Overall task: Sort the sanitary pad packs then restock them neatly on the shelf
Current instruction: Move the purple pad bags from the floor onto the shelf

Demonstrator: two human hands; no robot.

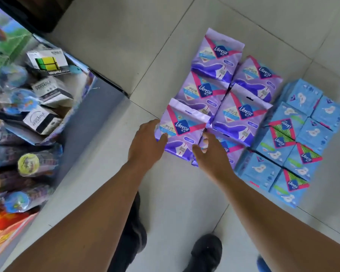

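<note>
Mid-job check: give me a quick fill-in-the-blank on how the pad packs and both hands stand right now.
1. The purple packs and blue packs lie on the tiled ____.
2. The blue packs lie to the ____ of the purple ones.
3. The left hand touches a ____ pack.
4. The right hand has its fingers ____, gripping nothing.

Missing words: floor; right; purple; spread

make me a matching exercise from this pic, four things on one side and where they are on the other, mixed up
Things:
1. purple Libresse packs
2. blue Libresse packs
3. white Versatile boxes
4. black shoe

Places:
A. on the shelf at the left
B. on the floor tiles at the far right
C. bottom of the view, between the forearms
D. on the floor, right in front of both hands

Pairs: 1-D, 2-B, 3-A, 4-C
</note>
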